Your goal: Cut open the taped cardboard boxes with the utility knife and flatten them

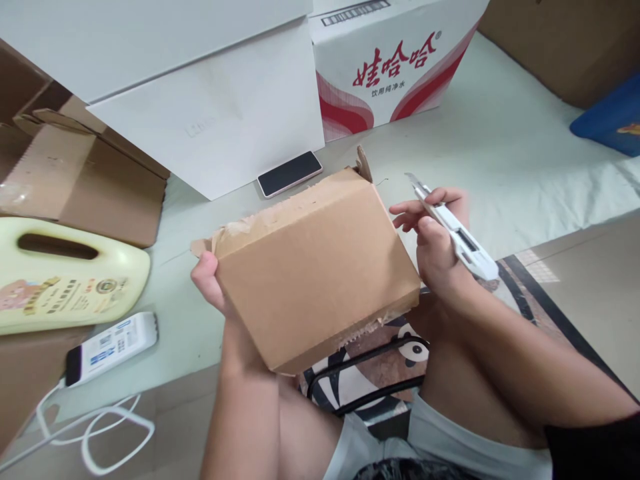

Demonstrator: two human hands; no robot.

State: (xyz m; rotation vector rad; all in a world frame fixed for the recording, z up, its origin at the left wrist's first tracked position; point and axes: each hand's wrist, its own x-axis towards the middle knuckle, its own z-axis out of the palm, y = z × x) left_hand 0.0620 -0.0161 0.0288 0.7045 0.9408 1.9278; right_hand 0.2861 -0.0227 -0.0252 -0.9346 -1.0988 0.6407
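A brown cardboard box with torn tape along its edges is tilted up over my lap. My left hand grips its left side from underneath, fingers mostly hidden behind it. My right hand is closed round a white utility knife, just right of the box. The knife's blade is out and points up and to the left, near the box's upper right corner.
A phone lies flat behind the box. Large white boxes and a red-and-white printed carton stand at the back. An open cardboard box, a yellow jug and a power bank with cable lie left.
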